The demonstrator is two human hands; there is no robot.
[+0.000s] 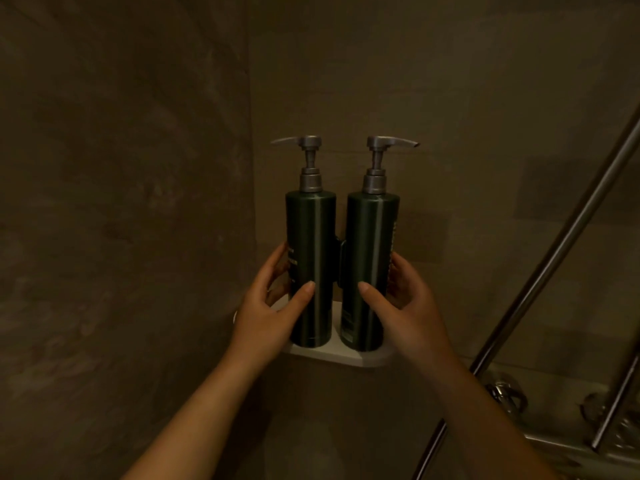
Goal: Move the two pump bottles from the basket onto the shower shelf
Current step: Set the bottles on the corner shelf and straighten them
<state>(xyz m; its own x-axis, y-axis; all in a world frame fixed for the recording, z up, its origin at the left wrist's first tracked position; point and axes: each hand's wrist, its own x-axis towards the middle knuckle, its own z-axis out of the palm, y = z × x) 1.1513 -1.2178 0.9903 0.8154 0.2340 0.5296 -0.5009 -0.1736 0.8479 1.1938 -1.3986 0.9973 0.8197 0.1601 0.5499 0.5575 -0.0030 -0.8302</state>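
Note:
Two dark green pump bottles with grey pump heads stand upright side by side on a small white corner shelf point(346, 358). The left bottle point(311, 233) has its spout pointing left; the right bottle point(372, 237) has its spout pointing right. My left hand point(273, 306) wraps the lower part of the left bottle, thumb across its front. My right hand point(401, 303) grips the lower part of the right bottle the same way. The basket is out of view.
Brown stone-look walls meet in a corner behind the shelf. Slanted metal shower rails point(561, 244) run along the right side, with chrome tap fittings point(505, 396) at the lower right. The scene is dim.

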